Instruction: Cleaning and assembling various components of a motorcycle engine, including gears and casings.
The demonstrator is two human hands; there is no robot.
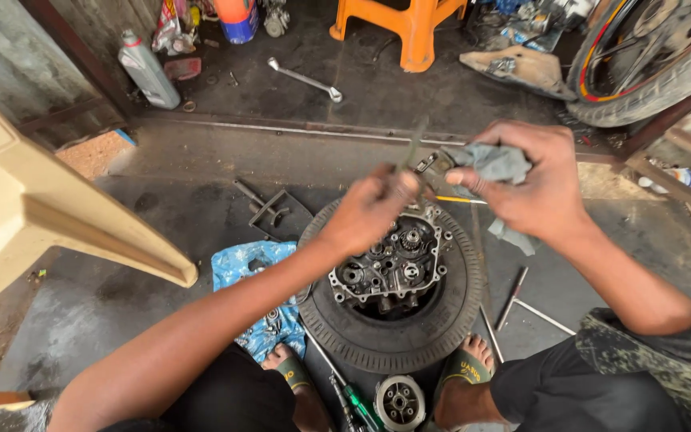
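My left hand is closed on a thin metal strip that sticks up, blurred. A grey rag is gripped in my right hand, pressed against a small metal part between the two hands. Both hands hover above an open engine case with gears, which rests inside a black tyre on the floor between my feet.
A blue plastic bag with small parts lies left of the tyre. A round clutch part and a green-handled screwdriver lie near my feet. Farther off are a wrench, a grey bottle, an orange stool and a wheel.
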